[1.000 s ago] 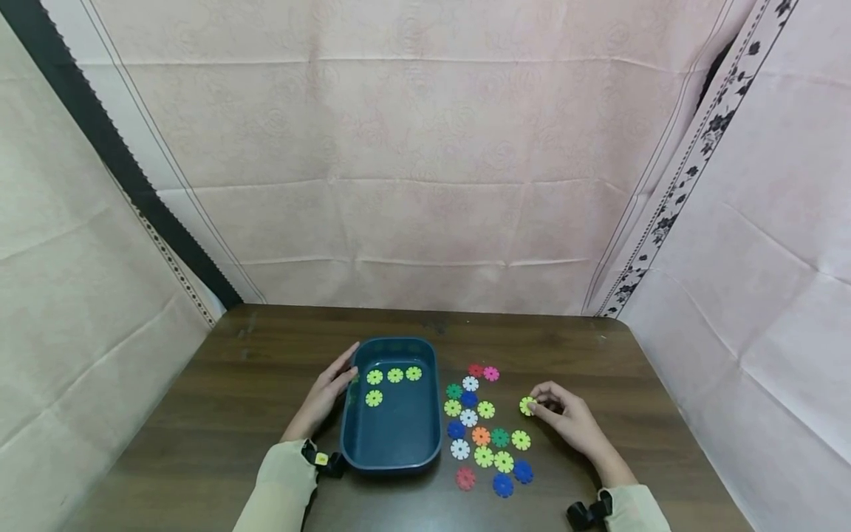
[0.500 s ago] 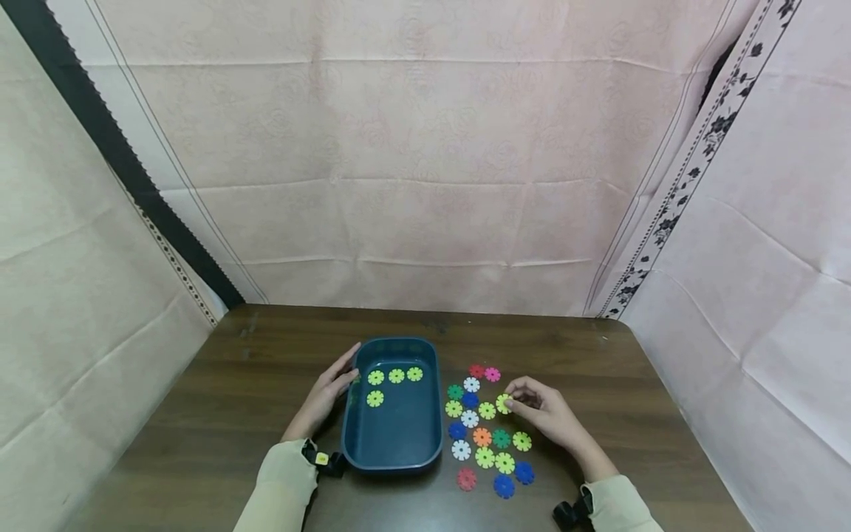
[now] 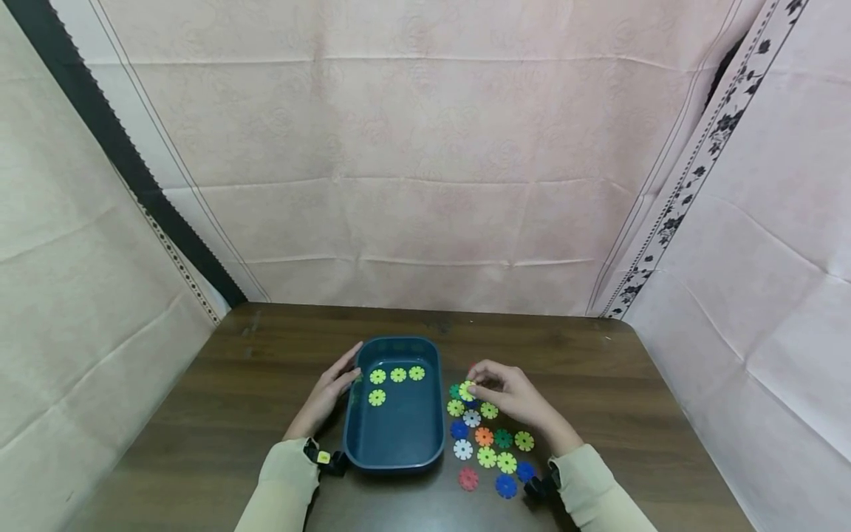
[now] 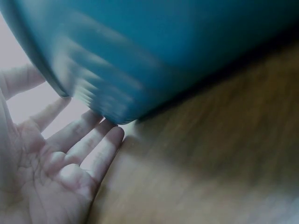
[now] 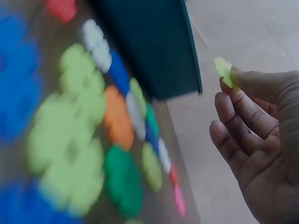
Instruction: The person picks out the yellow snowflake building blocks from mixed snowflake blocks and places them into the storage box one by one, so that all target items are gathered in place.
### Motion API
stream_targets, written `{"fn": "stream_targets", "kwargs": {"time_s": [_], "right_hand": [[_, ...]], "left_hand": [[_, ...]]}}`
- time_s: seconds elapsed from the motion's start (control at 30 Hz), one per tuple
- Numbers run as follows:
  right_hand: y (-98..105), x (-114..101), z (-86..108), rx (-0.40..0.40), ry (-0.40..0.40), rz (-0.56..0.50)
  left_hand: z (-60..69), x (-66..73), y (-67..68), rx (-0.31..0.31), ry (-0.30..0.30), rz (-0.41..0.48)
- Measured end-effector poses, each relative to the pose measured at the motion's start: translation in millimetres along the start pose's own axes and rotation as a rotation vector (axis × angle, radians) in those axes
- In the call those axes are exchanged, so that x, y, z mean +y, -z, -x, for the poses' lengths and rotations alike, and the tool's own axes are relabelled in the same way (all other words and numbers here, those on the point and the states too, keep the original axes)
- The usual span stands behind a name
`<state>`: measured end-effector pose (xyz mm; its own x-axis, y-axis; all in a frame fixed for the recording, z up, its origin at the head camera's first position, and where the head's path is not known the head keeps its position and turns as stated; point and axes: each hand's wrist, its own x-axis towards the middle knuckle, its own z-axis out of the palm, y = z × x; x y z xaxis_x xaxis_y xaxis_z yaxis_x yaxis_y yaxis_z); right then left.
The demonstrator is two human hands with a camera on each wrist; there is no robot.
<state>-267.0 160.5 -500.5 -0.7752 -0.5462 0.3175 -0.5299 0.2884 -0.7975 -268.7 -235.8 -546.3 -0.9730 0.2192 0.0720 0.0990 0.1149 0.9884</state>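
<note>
Between thumb and forefinger my right hand (image 3: 512, 391) pinches a yellow-green flower-shaped disc (image 5: 223, 70), held up above the other discs in the head view. A dark blue rectangular tray (image 3: 394, 467) stands to the left of it. Inside the tray lie several yellow-green discs (image 3: 398, 375), three in a row and another under the left one. My left hand (image 3: 323, 399) rests at the tray's left side; in the left wrist view its fingers (image 4: 100, 156) are extended against the outer wall.
Right of the tray lie several loose flower discs: blue (image 3: 506, 486), orange (image 3: 484, 437), green (image 3: 503, 439), white (image 3: 462, 449), red (image 3: 468, 479) and yellow-green (image 3: 524, 441). The brown wooden table (image 3: 279, 332) is bordered by pale cloth (image 3: 425, 148) at the back and sides.
My right hand has moved left with the yellow-green disc, from right of the loose discs to above their far end, closer to the tray. The left hand stays at the tray.
</note>
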Motion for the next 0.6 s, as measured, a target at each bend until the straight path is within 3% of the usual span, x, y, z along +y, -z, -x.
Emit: {"fn": "stream_targets", "kwargs": {"time_s": [0.33, 0.47, 0.6], "right_hand": [[-34.5, -23.9, -60.3, -0.233, 0.180, 0.138], [-43.3, -27.7, -77.2, -0.272, 0.236, 0.278], [-48.0, -34.7, -88.6, -0.295, 0.249, 0.321]], "left_hand": [[-0.2, 1.0, -0.9, 0.003, 0.006, -0.006], [-0.1, 0.5, -0.9, 0.003, -0.003, 0.001], [0.3, -0.4, 0.2, 0.006, 0.001, 0.002]]}}
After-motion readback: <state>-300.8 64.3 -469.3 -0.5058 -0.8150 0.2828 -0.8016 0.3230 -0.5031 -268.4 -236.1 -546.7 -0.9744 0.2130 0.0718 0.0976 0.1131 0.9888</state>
